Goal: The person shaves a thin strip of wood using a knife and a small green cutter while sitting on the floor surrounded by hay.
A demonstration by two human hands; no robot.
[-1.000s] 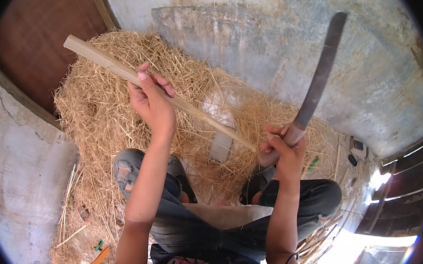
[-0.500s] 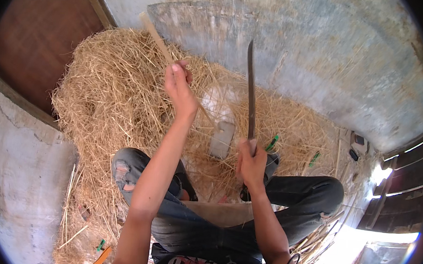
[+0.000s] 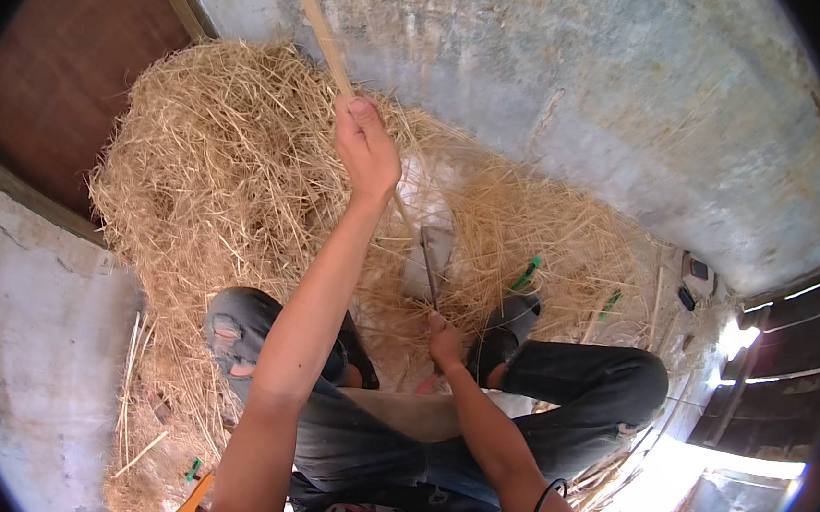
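Right of the left hand [image 3: 368, 152] I have open air; just ahead of the right hand [image 3: 444, 342], the long knife [image 3: 429, 269] and stick [image 3: 324, 33] crowd my way, with a shoe [image 3: 513, 317] to its right.

Daylight enters at the right, glinting between dark slats [image 3: 764, 414] and burning the lower right to blank white, while the straw [image 3: 210, 163] and grey wall [image 3: 652, 111] take soft, even light. The brown panel [image 3: 52, 93] at upper left is dimmer. Black fisheye corners frame bent edges, with bluish fringing along the lower rim.
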